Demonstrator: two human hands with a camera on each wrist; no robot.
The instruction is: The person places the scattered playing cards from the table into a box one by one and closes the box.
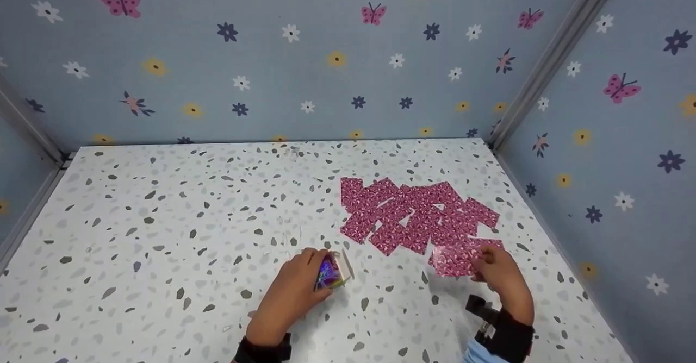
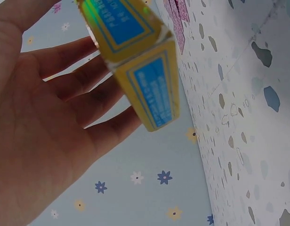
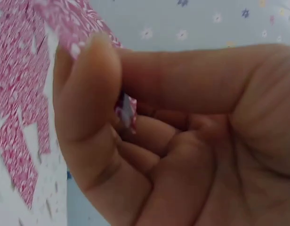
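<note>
My left hand (image 1: 293, 284) grips a small yellow card box (image 2: 152, 89) with blue printed panels, low over the table's front middle. In the head view the box's end faces right, with a pale flap (image 1: 346, 266) standing out and a shiny purple-blue surface (image 1: 328, 271) beside my fingers. My right hand (image 1: 505, 279) pinches a pink patterned playing card (image 1: 454, 260) between thumb and finger, at the near right side of the spread. In the right wrist view this card (image 3: 76, 21) runs up from the fingertips, and a patterned corner shows below the thumb.
Many pink patterned cards (image 1: 421, 216) lie overlapping, face down, across the right half of the white speckled table (image 1: 179, 216). A blue flowered wall (image 1: 283, 69) rises behind the table, and another flowered panel (image 1: 614, 145) stands along its right edge.
</note>
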